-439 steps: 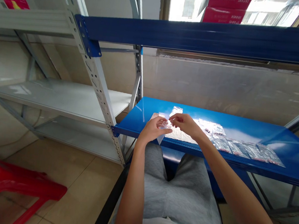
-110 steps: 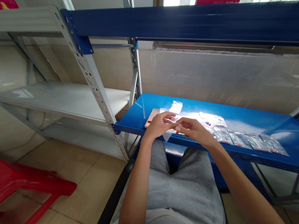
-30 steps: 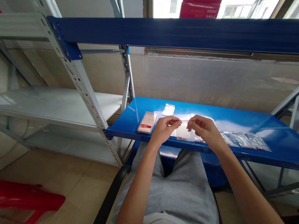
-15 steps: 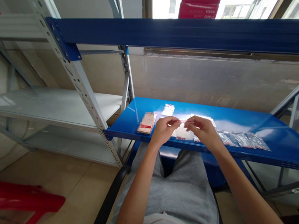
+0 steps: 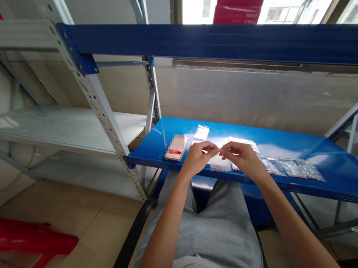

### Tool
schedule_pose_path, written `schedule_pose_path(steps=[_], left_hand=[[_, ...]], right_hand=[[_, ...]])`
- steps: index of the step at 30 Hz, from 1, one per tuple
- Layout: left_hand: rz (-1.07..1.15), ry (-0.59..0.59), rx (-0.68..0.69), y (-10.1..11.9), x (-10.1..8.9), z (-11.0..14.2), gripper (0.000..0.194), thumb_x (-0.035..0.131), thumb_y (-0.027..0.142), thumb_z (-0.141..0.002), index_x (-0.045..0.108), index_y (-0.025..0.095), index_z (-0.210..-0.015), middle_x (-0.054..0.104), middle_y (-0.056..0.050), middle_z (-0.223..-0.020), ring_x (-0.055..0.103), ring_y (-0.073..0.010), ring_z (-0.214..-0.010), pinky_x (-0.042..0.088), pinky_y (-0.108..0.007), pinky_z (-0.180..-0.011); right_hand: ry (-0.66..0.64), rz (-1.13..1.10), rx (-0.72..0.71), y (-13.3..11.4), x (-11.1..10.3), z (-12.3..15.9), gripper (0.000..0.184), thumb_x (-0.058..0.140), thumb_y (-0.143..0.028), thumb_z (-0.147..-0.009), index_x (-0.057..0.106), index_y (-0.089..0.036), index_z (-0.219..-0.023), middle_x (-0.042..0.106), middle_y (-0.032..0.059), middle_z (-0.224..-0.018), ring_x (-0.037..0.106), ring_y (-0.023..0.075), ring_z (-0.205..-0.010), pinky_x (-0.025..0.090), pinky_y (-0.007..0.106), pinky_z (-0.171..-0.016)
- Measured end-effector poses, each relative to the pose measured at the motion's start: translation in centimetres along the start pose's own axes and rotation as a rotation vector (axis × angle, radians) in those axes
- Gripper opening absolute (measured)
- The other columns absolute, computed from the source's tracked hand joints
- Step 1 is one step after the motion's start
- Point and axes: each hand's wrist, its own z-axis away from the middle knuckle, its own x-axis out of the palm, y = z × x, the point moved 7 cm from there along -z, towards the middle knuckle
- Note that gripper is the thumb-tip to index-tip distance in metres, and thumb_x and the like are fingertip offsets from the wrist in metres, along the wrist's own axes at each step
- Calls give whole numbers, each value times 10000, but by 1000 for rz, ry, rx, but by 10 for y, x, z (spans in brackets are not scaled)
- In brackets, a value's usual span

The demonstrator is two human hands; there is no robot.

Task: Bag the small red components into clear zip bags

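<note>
A small clear plastic bag (image 5: 221,164) with a little red in its bottom hangs upright over the front edge of the blue shelf (image 5: 280,140). Its upper edge is pinched between my left hand (image 5: 199,155) and my right hand (image 5: 240,156), the fingertips of both almost meeting there. Both hands have their fingers closed. To the right, several filled clear bags (image 5: 293,168) lie in an overlapping row. A small white packet (image 5: 201,132) rests behind my left hand, and a phone (image 5: 176,147) lies to its left, partly blurred out.
A blue crossbeam (image 5: 207,43) runs across above the shelf. Perforated metal uprights (image 5: 96,99) stand at the left, beside white shelves (image 5: 55,125). Red boxes (image 5: 239,6) are stacked by the window. A red plastic stool (image 5: 27,235) stands at lower left.
My fingertips have come closer together along the bag's upper edge, and the bag hangs slightly lower. The red edge line that showed between the fingers is now mostly covered.
</note>
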Motion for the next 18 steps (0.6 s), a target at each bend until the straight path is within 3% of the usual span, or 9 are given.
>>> schedule_pose_path(steps=[7, 13, 16, 18], left_hand=[[-31, 102, -18, 0, -6, 1, 203, 739, 381, -853, 782, 188, -813, 774, -52, -842, 695, -201, -807, 527, -313, -760], [224, 42, -113, -15, 1, 1, 292, 820, 427, -778, 824, 180, -933, 796, -77, -862, 746, -227, -790, 589, -339, -749], [220, 62, -112, -14, 5, 2, 297, 821, 429, -783, 829, 188, -957, 800, -82, -885, 755, -229, -775, 596, -335, -736], [196, 95, -101, -10, 5, 2, 287, 806, 435, -801, 830, 191, -949, 799, -79, -883, 751, -221, -760, 589, -320, -716]], right_hand=[[-21, -1, 4, -2, -4, 0, 246, 698, -449, -864, 761, -213, -834, 760, 57, -790, 705, 213, -730, 548, 338, -699], [32, 74, 10, 0, -16, -1, 258, 681, -440, -873, 793, -218, -805, 772, 56, -771, 705, 234, -730, 526, 341, -661], [57, 76, 11, 1, -21, -1, 246, 689, -425, -866, 795, -217, -789, 781, 59, -788, 729, 247, -768, 533, 341, -675], [4, 16, 49, 5, -20, -1, 273, 688, -449, -873, 791, -200, -828, 784, 76, -806, 743, 252, -784, 518, 313, -618]])
